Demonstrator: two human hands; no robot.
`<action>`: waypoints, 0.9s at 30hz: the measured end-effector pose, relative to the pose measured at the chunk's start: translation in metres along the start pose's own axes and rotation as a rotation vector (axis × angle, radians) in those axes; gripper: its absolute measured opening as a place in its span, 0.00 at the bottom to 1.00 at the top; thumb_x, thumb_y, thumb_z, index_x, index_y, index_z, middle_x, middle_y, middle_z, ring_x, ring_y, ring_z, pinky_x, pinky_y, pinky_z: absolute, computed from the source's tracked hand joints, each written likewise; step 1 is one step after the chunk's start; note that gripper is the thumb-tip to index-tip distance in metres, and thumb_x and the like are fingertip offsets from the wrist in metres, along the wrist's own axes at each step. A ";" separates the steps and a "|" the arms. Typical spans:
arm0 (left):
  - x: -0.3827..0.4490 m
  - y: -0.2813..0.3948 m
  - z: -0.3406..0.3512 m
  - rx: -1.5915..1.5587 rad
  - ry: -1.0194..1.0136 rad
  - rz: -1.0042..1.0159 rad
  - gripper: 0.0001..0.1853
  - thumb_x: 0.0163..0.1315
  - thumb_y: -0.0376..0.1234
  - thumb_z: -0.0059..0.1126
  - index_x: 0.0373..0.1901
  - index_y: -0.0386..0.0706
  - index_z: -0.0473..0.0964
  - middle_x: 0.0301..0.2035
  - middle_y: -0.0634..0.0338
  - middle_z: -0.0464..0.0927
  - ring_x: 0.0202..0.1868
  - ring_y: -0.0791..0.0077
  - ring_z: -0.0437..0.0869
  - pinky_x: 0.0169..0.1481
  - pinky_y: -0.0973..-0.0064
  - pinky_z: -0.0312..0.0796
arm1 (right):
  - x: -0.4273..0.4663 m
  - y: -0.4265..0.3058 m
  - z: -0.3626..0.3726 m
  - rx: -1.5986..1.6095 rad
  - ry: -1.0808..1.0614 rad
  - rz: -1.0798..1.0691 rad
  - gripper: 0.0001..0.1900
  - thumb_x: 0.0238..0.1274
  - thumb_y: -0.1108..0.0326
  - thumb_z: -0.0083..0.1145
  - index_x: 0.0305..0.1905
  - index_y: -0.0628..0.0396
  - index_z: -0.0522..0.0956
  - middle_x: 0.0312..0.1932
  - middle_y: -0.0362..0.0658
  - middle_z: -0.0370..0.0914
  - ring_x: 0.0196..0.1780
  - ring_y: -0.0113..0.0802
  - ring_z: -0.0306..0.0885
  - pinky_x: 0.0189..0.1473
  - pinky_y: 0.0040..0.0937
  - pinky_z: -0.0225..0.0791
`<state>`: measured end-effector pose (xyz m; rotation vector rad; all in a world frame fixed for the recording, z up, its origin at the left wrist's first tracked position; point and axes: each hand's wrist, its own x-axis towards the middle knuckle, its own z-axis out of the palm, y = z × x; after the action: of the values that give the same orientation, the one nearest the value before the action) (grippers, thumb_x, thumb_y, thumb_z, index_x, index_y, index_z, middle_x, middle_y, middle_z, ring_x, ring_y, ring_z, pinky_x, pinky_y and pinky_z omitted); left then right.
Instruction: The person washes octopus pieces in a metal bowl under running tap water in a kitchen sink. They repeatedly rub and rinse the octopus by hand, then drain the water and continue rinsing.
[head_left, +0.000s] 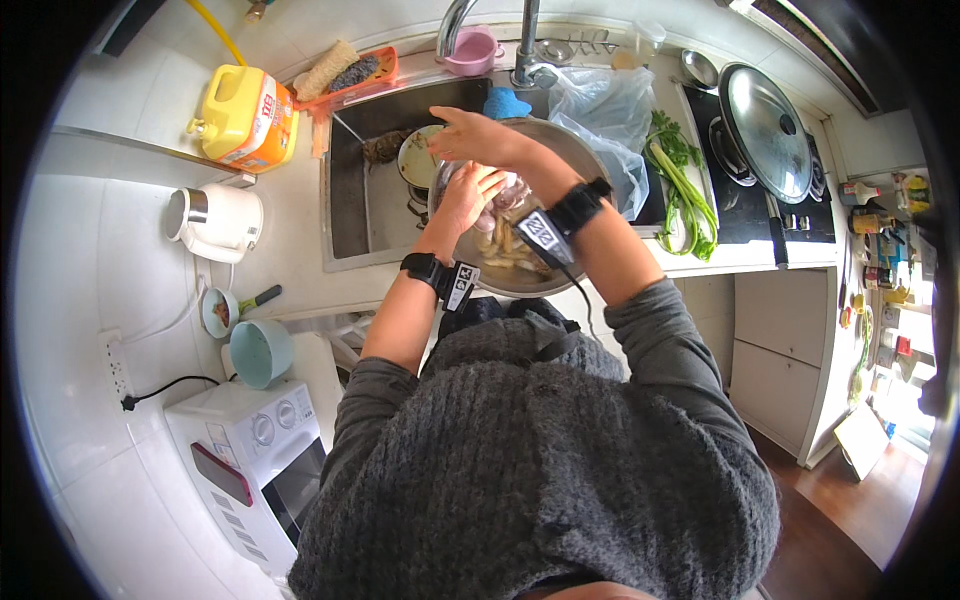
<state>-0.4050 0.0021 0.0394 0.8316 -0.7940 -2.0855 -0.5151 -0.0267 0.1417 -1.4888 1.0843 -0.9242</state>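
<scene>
A wide metal basin (581, 154) stands over the front of the sink, before my body. In it lie pinkish raw meat pieces (512, 196) and longer yellowish pieces (501, 251), possibly chicken feet. My left hand (474, 193) is over the pink pieces with its fingers stretched out and nothing visible in them. Just beyond it, my right hand (476, 140) is held above the basin's far left side, fingers extended and thumb apart. The right forearm crosses over the basin and hides part of its contents. Both wrists wear black straps with printed tags.
A pale dirty bowl (415, 159) sits in the sink (367, 240), left of the basin. The faucet (526, 45) rises behind. Right of the basin are a plastic bag (607, 97), celery (682, 187) and a lidded wok (769, 135). A kettle (217, 223) stands left.
</scene>
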 end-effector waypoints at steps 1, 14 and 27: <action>-0.001 0.003 -0.002 0.014 -0.008 0.038 0.21 0.70 0.40 0.42 0.54 0.32 0.62 0.49 0.47 0.71 0.53 0.57 0.75 0.58 0.63 0.69 | 0.005 0.003 0.001 -0.201 0.040 -0.107 0.24 0.60 0.68 0.55 0.60 0.62 0.67 0.43 0.50 0.80 0.43 0.35 0.81 0.43 0.27 0.74; -0.035 0.031 -0.028 0.901 0.400 0.215 0.05 0.63 0.26 0.47 0.38 0.35 0.71 0.26 0.57 0.78 0.21 0.76 0.80 0.25 0.78 0.72 | -0.082 0.094 0.066 -0.950 0.119 0.338 0.15 0.46 0.54 0.58 0.30 0.56 0.81 0.33 0.52 0.81 0.37 0.48 0.81 0.40 0.44 0.74; -0.014 -0.008 -0.042 1.300 0.275 -0.033 0.17 0.58 0.28 0.44 0.50 0.35 0.67 0.44 0.39 0.76 0.46 0.45 0.78 0.54 0.62 0.68 | -0.102 0.110 0.050 -0.640 0.187 0.418 0.16 0.54 0.51 0.56 0.33 0.54 0.81 0.29 0.53 0.80 0.36 0.50 0.80 0.42 0.45 0.71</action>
<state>-0.3691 0.0068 0.0129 1.7134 -1.9884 -1.2180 -0.5164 0.0782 0.0235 -1.5928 1.8659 -0.4374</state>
